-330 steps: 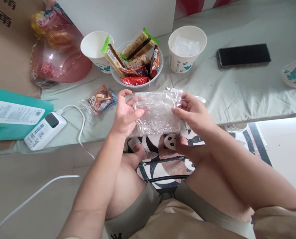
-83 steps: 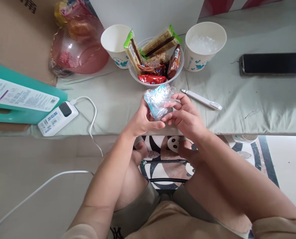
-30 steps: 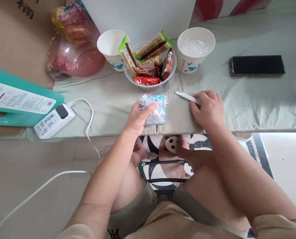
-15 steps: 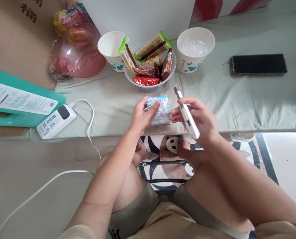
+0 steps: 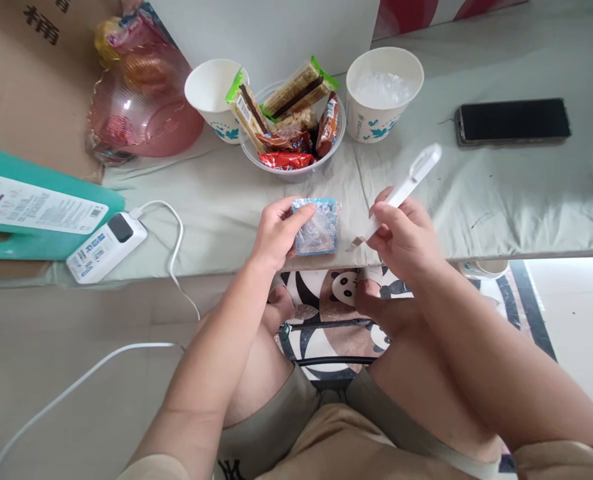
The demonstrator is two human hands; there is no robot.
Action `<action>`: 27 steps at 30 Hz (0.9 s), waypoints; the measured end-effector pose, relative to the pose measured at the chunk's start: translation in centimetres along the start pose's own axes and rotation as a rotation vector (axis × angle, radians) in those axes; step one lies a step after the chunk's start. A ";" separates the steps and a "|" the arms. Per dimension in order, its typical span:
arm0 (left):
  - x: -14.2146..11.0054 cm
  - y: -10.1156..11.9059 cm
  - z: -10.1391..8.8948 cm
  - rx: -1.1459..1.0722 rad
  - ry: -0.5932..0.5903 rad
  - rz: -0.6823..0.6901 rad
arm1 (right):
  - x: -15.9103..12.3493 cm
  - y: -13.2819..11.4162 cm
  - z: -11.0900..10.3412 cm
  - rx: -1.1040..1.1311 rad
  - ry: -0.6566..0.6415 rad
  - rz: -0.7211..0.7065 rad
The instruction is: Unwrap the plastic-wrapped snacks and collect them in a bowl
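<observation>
My left hand (image 5: 275, 233) is closed on a small blue packet wrapped in clear plastic film (image 5: 317, 227), held at the table's front edge. My right hand (image 5: 404, 237) grips a slim white utility knife (image 5: 401, 192) like a pen. Its tip points down and left, a short way from the packet's right side, and its back end rises toward the far right.
Behind the hands stand a clear bowl of wrapped snacks (image 5: 291, 130), an empty paper cup (image 5: 210, 97) and a paper cup holding clear plastic (image 5: 382, 90). A black phone (image 5: 514, 121) lies far right. A pink plastic bowl (image 5: 141, 113), teal box (image 5: 31, 210) and white power bank with cable (image 5: 105, 245) sit left.
My right hand picked the white knife up off the table and has turned it, so the tip now points down toward the packet. The left hand kept hold of the packet.
</observation>
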State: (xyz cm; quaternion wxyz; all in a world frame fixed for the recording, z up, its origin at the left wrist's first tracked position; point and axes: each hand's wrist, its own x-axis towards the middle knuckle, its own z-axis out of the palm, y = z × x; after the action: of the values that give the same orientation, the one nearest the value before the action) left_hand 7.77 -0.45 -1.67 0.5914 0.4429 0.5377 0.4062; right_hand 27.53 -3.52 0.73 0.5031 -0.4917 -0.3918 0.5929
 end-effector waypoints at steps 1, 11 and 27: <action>0.0 0.0 0.0 0.001 -0.003 0.014 | 0.0 -0.1 0.2 0.034 0.007 0.020; -0.1 -0.2 0.1 0.110 -0.039 0.105 | 0.0 0.3 0.8 0.155 -0.178 0.161; -0.2 0.8 -0.2 0.165 -0.217 -0.017 | 1.0 0.7 0.7 -0.085 -0.328 0.187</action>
State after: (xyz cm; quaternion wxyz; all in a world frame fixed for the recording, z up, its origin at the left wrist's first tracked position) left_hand 7.55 -0.44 -0.81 0.6110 0.5269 0.5058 0.3052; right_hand 26.69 -2.68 0.00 0.3541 -0.4433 -0.4458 0.6923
